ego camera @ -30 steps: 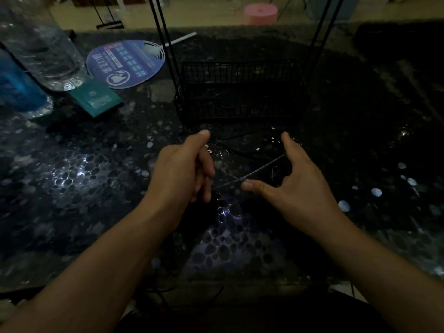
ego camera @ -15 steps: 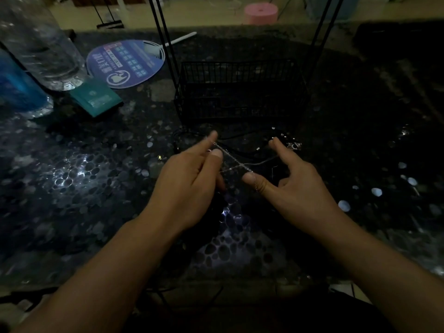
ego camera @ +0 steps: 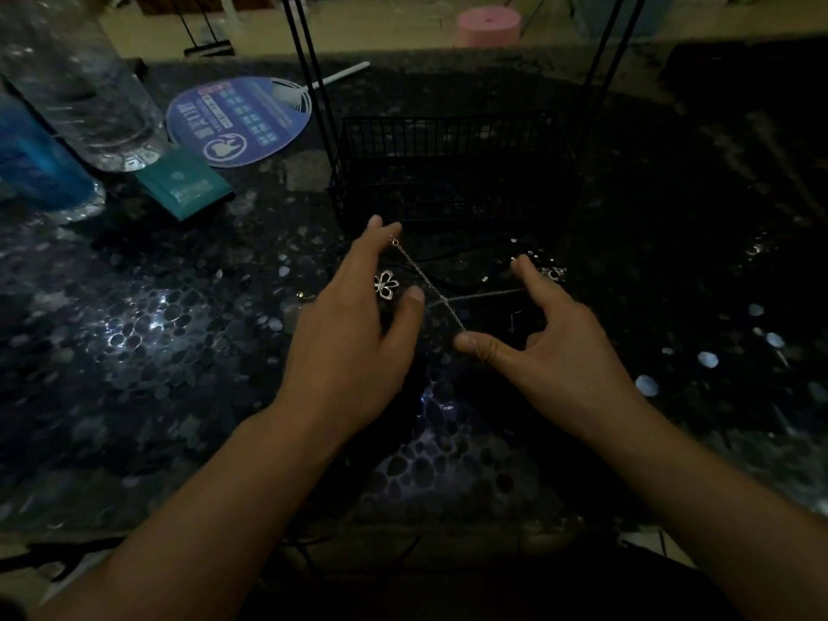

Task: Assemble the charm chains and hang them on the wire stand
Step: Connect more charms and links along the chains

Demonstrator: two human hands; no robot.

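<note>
The left hand (ego camera: 354, 338) is seen with fingers extended and loosely spread, one end of a fine chain (ego camera: 428, 284) appearing to be caught at the tips of its far fingers; a firm pinch cannot be confirmed in the dim light. A flower-shaped charm (ego camera: 386, 284) lies just beside that hand's fingers, between index and thumb, nearer to it than to the other hand. The chain's long axis runs diagonally, from the far left fingertips down toward the near right. Its lower end is met by the thumb of the right hand (ego camera: 551, 347), which is spread wide, fingers relaxed. Beyond both hands, centrally, the wire stand (ego camera: 448, 172) is set on the table (ego camera: 179, 351), well apart from the chain.
</note>
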